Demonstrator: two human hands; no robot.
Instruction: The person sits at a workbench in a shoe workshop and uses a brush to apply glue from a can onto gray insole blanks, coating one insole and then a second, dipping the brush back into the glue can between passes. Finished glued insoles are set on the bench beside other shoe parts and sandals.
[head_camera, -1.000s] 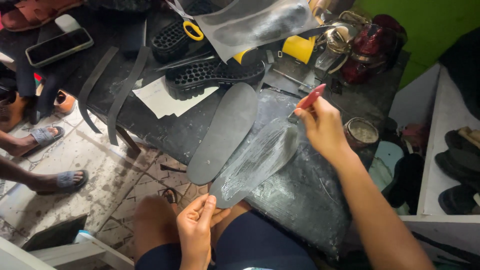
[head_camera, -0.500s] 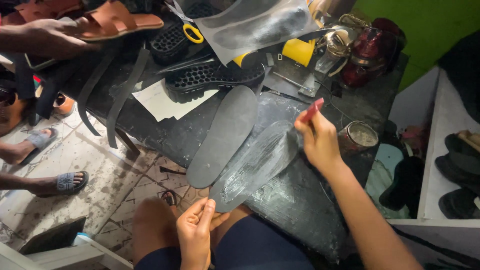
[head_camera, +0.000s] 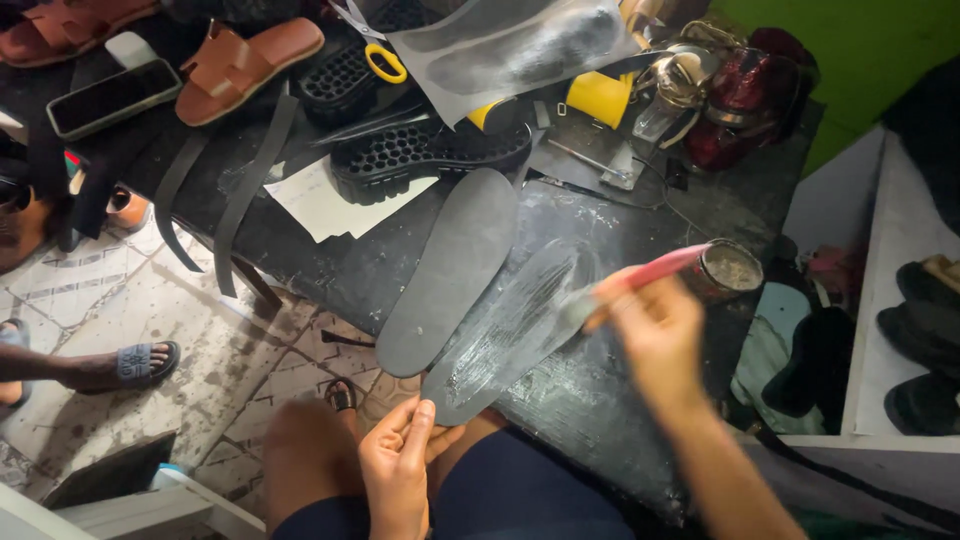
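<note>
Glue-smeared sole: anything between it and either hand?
Nothing visible. The left hand pinches the near end of the glue-smeared sole directly; the right hand holds a red-handled brush whose tip is on its surface. The plain sole lies alongside.

Right hand (head_camera: 655, 335) dropped lower, red-handled brush (head_camera: 640, 280) now swiping across the glue-streaked sole (head_camera: 510, 335). Brown sandal (head_camera: 245, 65) now lies on the table; someone else's hand that held it is gone.
</note>
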